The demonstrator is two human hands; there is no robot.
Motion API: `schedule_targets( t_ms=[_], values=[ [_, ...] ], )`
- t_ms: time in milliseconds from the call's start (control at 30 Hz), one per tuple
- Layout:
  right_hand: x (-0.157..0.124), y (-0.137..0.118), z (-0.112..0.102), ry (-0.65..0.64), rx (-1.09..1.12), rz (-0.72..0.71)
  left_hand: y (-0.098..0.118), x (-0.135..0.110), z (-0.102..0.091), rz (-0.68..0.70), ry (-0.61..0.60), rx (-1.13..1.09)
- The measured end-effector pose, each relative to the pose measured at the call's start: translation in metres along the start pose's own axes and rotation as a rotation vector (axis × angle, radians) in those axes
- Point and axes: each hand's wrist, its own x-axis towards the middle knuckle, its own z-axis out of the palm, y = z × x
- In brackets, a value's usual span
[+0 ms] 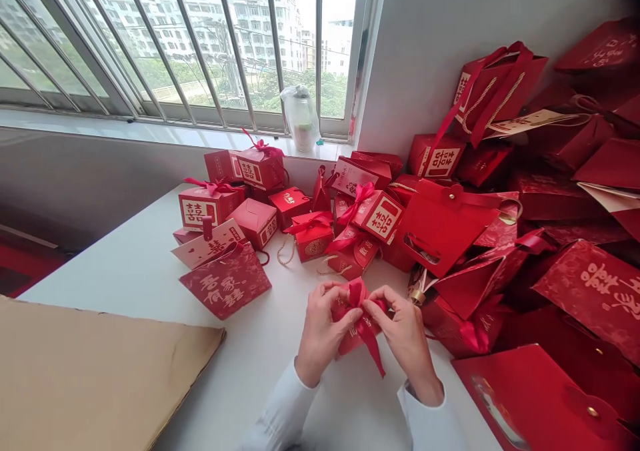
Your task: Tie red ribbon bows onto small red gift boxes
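Observation:
A small red gift box (349, 345) stands on the white table in front of me, with a crimson ribbon (369, 341) on its top. My left hand (323, 327) pinches the ribbon between thumb and fingers at the box's left side. From the right, my right hand (403, 331) pinches the ribbon too, its thumb close to my left thumb. One ribbon tail hangs down over the front of the box. Just behind my hands sits another red box (353, 254) with gold lettering.
Red boxes, several with ribbon bows, crowd the back of the table (250, 364). A large pile of red bags (450, 231) rises on the right. Cardboard (100, 364) covers the left front. A plastic-wrapped cup (301, 121) stands on the sill of the barred window.

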Motion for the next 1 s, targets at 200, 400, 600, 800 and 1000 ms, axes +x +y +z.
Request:
schedule_targets(
  t_ms=[200,400,600,800,1000],
  values=[
    [-0.004,0.003,0.004,0.053,0.043,0.063,-0.005,0.001,0.001,-0.036,-0.011,-0.111],
    [-0.002,0.006,0.006,0.068,0.054,0.098,-0.006,0.004,-0.003,-0.058,-0.047,-0.118],
    [-0.001,0.008,0.005,0.076,0.122,0.085,-0.010,0.006,-0.003,-0.045,-0.041,-0.166],
    [-0.004,0.008,0.005,0.062,0.150,0.096,-0.013,0.004,-0.002,0.001,-0.009,-0.145],
    [-0.007,0.011,0.006,0.105,0.113,0.103,-0.016,0.003,-0.002,-0.009,0.014,-0.157]
  ],
)
